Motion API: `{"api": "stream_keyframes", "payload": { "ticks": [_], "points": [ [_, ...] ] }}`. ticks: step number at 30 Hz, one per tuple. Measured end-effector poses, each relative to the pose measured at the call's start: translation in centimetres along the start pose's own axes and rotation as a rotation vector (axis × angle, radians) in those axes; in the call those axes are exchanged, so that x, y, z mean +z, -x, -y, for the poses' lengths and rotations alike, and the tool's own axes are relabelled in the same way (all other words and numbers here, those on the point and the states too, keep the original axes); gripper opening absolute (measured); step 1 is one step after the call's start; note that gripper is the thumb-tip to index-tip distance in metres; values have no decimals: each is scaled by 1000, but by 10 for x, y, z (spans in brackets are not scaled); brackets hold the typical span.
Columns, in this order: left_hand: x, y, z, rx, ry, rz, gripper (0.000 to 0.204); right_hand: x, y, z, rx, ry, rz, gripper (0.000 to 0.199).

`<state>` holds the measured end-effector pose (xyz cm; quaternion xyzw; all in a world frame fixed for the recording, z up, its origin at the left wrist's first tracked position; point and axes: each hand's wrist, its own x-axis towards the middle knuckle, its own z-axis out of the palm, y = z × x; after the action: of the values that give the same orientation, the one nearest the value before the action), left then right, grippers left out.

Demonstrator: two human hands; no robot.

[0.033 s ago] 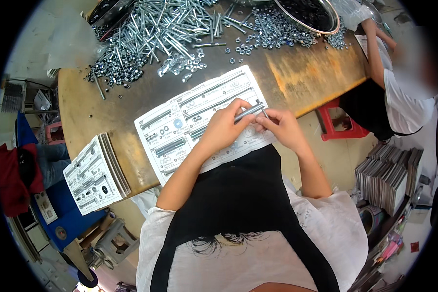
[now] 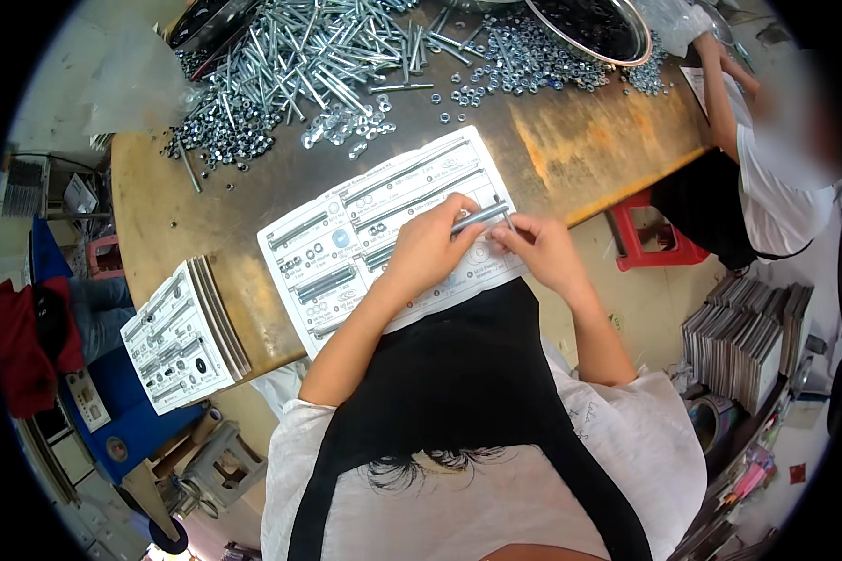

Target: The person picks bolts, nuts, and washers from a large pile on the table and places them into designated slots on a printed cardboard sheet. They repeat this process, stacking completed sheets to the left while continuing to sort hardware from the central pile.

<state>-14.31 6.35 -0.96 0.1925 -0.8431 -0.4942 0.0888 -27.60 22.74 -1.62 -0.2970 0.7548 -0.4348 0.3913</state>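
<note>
My left hand (image 2: 432,245) is closed around a silver metal rod or long bolt (image 2: 478,218), held at a slant above the card. At its right end, my right hand (image 2: 543,248) pinches a thin metal piece (image 2: 509,221) that looks like a smaller bolt. The fingers hide part of both pieces. Beneath my hands lies a white printed card (image 2: 412,198) with hardware pictures on it. Long bolts (image 2: 341,281) rest on the card's left part, near my left forearm, and a pale blue washer (image 2: 341,237) lies above them.
Beyond the card are piles of long bolts (image 2: 299,47), dark nuts (image 2: 225,128), washers (image 2: 346,126) and silver nuts (image 2: 543,56). A metal bowl (image 2: 647,42) stands at the back. Stacked cards (image 2: 173,327) overhang the table's left edge. Another person (image 2: 786,187) works at the right, near a red stool (image 2: 660,245).
My right hand has shifted slightly down and to the right, and its fingertips have moved a little. My left hand keeps its hold with hardly any movement.
</note>
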Motion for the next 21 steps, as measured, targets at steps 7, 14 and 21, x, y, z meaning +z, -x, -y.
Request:
{"api": "stream_keyframes", "payload": {
  "ticks": [7,14,21],
  "points": [
    [37,14,35,299,-601,-139,23,22,12,-12,-23,566,-292,23],
    [28,10,32,315,-509,-211,25,-6,-12,-9,-27,376,-286,22],
    [-4,12,12,384,-409,-329,20,-186,-200,39,-567,617,-922,22]
  ]
}}
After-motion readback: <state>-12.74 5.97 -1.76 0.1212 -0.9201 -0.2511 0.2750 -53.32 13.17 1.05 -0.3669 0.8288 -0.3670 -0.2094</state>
